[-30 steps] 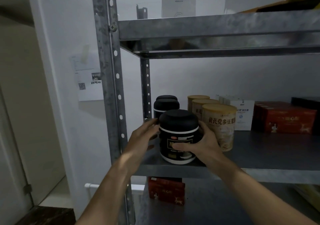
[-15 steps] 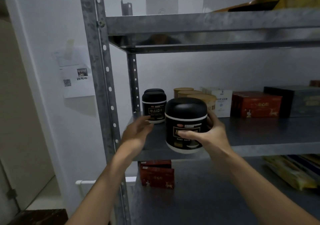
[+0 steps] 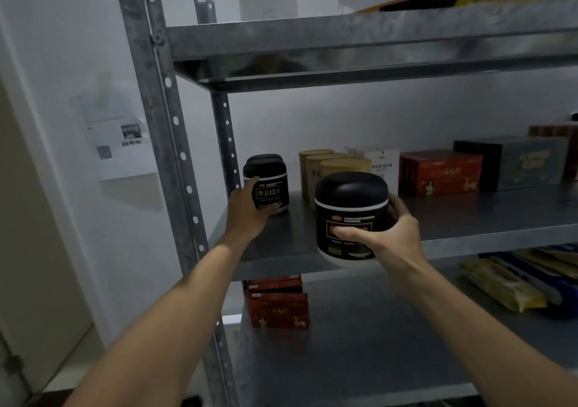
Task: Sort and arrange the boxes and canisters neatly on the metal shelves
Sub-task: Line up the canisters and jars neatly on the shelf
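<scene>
Head view: the right grip [image 3: 394, 237] is wrapped around a large black canister [image 3: 350, 206], thumb across its label, holding it upright at the front edge of the middle shelf [image 3: 469, 218]; whether its base touches the shelf cannot be told. The left grip [image 3: 247, 212] clasps a smaller black canister [image 3: 270, 187] standing at the shelf's left end, another just behind it. Tan canisters [image 3: 325, 168], a white box [image 3: 383, 162] and red boxes [image 3: 444, 172] stand further right

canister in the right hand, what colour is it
The canister is black, with a thin white band under the lid and a white base; head view.
</scene>
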`<action>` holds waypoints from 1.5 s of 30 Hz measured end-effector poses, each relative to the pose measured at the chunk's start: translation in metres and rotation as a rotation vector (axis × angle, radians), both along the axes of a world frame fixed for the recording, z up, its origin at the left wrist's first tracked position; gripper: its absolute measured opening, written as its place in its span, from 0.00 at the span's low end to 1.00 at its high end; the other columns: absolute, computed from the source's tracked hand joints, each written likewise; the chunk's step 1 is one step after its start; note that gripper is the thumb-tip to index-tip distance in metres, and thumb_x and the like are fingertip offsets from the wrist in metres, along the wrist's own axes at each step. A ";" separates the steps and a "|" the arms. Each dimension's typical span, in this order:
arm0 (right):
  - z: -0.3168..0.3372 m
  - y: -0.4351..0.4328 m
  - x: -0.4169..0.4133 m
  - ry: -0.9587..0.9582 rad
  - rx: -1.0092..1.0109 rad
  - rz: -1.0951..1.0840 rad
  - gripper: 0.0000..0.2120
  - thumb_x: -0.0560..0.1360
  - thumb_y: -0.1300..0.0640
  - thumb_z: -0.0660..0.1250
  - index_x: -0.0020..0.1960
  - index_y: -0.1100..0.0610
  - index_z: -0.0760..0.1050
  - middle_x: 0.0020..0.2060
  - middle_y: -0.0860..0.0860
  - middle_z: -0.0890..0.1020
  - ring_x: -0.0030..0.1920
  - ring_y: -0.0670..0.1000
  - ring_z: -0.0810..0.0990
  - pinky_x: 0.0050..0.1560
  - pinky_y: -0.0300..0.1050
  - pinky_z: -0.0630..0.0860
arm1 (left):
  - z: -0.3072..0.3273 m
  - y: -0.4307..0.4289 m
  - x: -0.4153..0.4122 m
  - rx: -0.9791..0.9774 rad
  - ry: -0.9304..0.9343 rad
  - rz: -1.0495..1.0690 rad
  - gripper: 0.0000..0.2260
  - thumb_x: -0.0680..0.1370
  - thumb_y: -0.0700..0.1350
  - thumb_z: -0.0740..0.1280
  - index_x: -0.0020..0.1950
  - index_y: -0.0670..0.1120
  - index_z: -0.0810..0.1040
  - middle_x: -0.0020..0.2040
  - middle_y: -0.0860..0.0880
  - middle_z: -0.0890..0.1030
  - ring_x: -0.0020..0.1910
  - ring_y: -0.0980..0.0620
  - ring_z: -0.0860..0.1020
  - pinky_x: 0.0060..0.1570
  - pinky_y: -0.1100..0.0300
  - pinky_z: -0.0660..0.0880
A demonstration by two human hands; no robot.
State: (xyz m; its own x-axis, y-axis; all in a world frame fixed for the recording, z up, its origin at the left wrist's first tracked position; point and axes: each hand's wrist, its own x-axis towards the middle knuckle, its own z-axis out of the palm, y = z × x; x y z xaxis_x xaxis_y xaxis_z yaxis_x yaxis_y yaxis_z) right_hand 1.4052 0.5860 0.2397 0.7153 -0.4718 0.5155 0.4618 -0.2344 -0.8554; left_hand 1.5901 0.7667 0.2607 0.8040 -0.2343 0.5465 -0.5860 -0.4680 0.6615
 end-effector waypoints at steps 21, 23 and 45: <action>-0.004 -0.010 0.029 0.038 0.030 0.016 0.48 0.48 0.51 0.83 0.67 0.48 0.72 0.56 0.45 0.81 0.56 0.44 0.80 0.55 0.47 0.80 | 0.024 -0.028 0.111 0.205 -0.117 0.036 0.33 0.70 0.41 0.76 0.73 0.49 0.69 0.71 0.40 0.65 0.68 0.40 0.68 0.71 0.50 0.65; -0.003 -0.010 0.031 0.050 0.031 0.016 0.49 0.48 0.51 0.84 0.67 0.49 0.72 0.56 0.45 0.81 0.57 0.44 0.80 0.57 0.49 0.79 | 0.023 -0.027 0.111 0.187 -0.118 0.018 0.32 0.70 0.40 0.76 0.72 0.48 0.70 0.71 0.41 0.66 0.67 0.41 0.69 0.70 0.52 0.65; -0.002 -0.008 0.036 0.102 0.053 -0.015 0.51 0.48 0.52 0.85 0.69 0.48 0.70 0.57 0.44 0.80 0.58 0.46 0.79 0.60 0.52 0.78 | 0.021 -0.028 0.089 -0.039 -0.060 -0.015 0.31 0.76 0.47 0.72 0.76 0.53 0.63 0.78 0.44 0.60 0.76 0.45 0.60 0.74 0.48 0.60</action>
State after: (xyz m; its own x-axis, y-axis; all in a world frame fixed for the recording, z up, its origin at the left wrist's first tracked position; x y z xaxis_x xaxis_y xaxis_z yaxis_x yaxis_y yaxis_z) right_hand 1.4408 0.5784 0.2373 0.7552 -0.5076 0.4147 0.3688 -0.1939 -0.9091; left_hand 1.6795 0.7391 0.2812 0.7659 -0.2239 0.6027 -0.6321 -0.4337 0.6421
